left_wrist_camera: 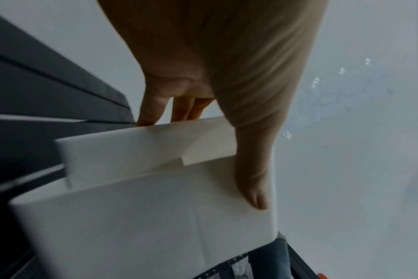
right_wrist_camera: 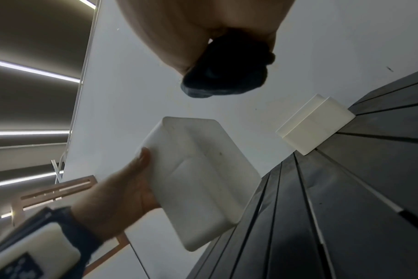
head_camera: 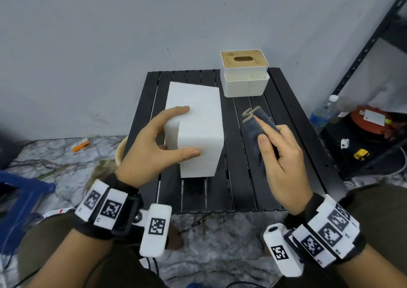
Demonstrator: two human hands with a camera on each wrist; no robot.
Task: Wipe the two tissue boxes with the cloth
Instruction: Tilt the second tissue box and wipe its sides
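A plain white tissue box is tipped up over the left half of the black slatted table. My left hand grips its near left side, thumb on the front face, fingers over the top. A second white tissue box with a wooden slotted lid stands at the table's back right. My right hand holds a folded dark blue-grey cloth to the right of the tipped box, index finger laid along it.
A grey wall rises right behind the table. A black metal shelf stands to the right, with a water bottle and a red container at its foot. A blue stool is at the left, and cables lie on the marble floor.
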